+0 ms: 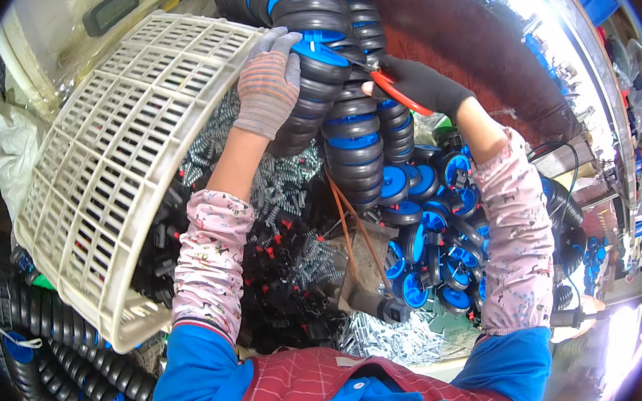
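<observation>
Strung wheels (351, 132) with black tyres and blue hubs hang in columns in front of me. My left hand (270, 85), in a grey and orange striped glove, grips the edge of a blue-hubbed wheel (322, 55) near the top of one column. In a black glove with a bare fingertip showing, my right hand (422, 86) is closed on red-handled pliers (397, 94). Their metal jaws point left into the gap between the wheels; what the tips touch is too small to tell.
A white plastic basket (113, 170) lies tilted at the left. Below my hands are metal springs (280, 175), black parts with red bits (267, 283) and a heap of metal pins (388, 338). Loose blue wheels (431, 221) are piled at the right. More strung wheels (55, 327) lie lower left.
</observation>
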Demonstrator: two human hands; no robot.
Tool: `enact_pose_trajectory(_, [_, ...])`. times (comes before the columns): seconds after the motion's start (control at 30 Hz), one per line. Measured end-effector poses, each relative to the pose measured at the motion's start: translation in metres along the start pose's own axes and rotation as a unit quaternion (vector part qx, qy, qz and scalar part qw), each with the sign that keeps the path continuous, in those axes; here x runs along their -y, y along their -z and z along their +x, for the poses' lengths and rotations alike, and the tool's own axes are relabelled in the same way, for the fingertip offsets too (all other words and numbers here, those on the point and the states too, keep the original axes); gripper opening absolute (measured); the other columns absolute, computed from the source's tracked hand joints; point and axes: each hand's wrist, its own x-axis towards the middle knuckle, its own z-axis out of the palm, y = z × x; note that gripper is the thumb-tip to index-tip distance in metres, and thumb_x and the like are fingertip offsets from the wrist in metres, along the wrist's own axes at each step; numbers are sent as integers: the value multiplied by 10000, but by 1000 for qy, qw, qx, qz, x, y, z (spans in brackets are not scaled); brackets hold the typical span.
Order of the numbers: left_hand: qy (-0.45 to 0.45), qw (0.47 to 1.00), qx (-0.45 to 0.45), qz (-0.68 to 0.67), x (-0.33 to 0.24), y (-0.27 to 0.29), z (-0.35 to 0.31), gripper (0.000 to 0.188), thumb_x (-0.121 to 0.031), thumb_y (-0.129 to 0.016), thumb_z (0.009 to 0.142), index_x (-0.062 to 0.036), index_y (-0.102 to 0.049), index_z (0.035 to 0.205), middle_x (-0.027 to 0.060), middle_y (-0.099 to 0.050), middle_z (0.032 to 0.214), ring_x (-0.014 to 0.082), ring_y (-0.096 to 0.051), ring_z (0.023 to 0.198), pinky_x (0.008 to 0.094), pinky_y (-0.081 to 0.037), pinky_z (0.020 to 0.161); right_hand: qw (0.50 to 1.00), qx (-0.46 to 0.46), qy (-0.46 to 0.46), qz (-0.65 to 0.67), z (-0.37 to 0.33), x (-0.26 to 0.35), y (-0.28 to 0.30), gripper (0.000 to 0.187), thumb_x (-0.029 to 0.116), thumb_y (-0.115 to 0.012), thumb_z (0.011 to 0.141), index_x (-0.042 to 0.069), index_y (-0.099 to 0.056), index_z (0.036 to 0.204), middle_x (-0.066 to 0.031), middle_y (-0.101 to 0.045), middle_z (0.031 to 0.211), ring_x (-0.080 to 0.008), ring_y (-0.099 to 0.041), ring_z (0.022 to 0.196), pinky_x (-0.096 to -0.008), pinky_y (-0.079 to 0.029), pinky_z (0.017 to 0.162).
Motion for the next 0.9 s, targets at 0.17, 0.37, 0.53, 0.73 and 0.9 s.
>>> enact_pose_trajectory(0.17, [0, 992, -108, -72, 29, -25, 51, 348, -196, -643, 931, -88, -594, 1258, 180, -626, 1247, 378, -596, 1155, 436, -483, 982, 995, 92, -32, -5, 44, 12, 16, 764, 671, -643, 858, -1, -624, 1219, -183, -711, 1052, -296, -699, 955, -407, -518, 862])
enact_pose_trajectory(0.37, [39, 995, 95, -4, 37, -43, 88, 611, -481, -640, 899, -149, -518, 1397, 161, -599, 1300, 370, -557, 1221, 439, -425, 1059, 997, 71, -17, 7, 55, 14, 2, 741, 678, -643, 850, -2, -685, 1141, -208, -709, 1045, -325, -685, 1005, -414, -512, 874])
enact_pose_trajectory(0.53, [-38, 978, 169, 115, 35, -41, 82, 805, -411, -807, 752, -162, -452, 1431, 187, -566, 1320, 380, -551, 1228, 456, -430, 1063, 998, -29, 13, -46, 47, 16, -15, 601, 591, -674, 864, 33, -701, 1088, -229, -698, 946, -384, -676, 916, -439, -511, 810])
enact_pose_trajectory(0.73, [-23, 981, 158, 108, 21, -30, 69, 772, -294, -833, 722, -33, -468, 1351, 189, -590, 1264, 343, -591, 1165, 399, -494, 970, 988, -88, 54, -113, -5, 13, -6, 481, 484, -740, 843, 43, -634, 1001, -203, -675, 823, -415, -665, 814, -472, -496, 696])
enact_pose_trajectory(0.9, [-47, 997, 5, -54, -7, -4, -30, 765, -133, -818, 693, -79, -465, 1369, 200, -568, 1219, 415, -553, 1144, 482, -480, 969, 999, -37, -17, -25, -82, -45, -11, 314, 310, -735, 866, 35, -664, 1000, -174, -709, 848, -343, -705, 805, -422, -528, 697])
